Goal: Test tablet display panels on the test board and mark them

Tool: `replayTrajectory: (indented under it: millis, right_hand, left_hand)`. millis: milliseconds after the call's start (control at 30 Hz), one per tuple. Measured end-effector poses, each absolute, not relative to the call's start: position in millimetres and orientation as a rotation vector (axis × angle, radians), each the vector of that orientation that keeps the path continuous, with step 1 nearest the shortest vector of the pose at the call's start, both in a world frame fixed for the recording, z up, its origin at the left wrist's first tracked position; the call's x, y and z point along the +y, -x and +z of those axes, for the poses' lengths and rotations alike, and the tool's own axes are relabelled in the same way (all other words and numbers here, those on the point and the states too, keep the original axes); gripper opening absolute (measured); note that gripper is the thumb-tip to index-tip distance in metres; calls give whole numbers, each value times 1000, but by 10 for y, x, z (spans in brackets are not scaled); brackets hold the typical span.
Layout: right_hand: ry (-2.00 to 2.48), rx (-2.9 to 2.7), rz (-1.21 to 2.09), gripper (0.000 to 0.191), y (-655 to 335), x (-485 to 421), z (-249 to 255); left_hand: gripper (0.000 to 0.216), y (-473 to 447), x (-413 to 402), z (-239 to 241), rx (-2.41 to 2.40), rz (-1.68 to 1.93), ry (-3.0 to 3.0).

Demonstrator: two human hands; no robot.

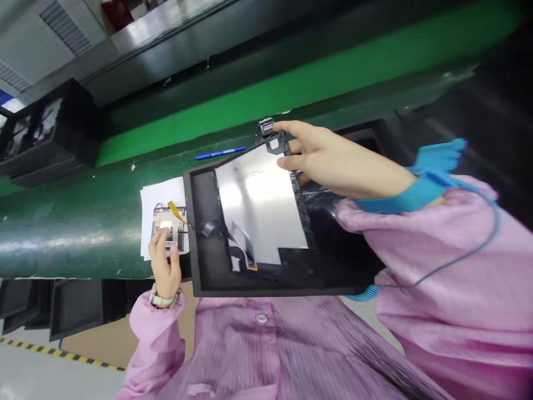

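Observation:
My right hand (308,150) grips the upper right corner of a display panel (258,194), thumb and fingers on opposite sides. The panel has a silver metal back, a black frame and a thin ribbon cable (242,247) near its lower edge. It is tilted over a shallow black tray (200,250). With fingers apart, my left hand (165,266) rests its fingertips at the lower edge of a small circuit board assembly (180,239). An orange flex cable (175,211) sticks up from that board. White paper sheets (145,222) lie underneath.
A blue pen (220,153) and a small metallic roll or clip (266,126) lie behind the tray on the green bench (62,233). Stacked black trays (50,128) stand at the back left; more trays (77,303) are below the bench. A blue wrist strap cord (458,255) trails from my right wrist.

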State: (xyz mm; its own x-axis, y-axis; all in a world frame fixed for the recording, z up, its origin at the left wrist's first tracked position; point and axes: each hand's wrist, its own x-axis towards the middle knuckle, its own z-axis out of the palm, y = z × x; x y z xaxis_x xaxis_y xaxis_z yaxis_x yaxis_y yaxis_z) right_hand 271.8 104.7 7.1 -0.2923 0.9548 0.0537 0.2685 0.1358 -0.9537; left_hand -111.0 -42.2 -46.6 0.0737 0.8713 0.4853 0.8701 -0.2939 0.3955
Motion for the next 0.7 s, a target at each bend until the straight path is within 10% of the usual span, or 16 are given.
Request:
replayTrajectory:
  millis: [233, 700]
  right_hand:
    - [1366, -1556, 1395, 73, -2284, 1125, -279]
    - [1304, -2502, 619, 34, -1378, 409, 277]
  left_hand:
    - [42, 1149, 159, -295, 1682, 842, -2504]
    - [44, 1094, 299, -231, 1449, 826, -2335]
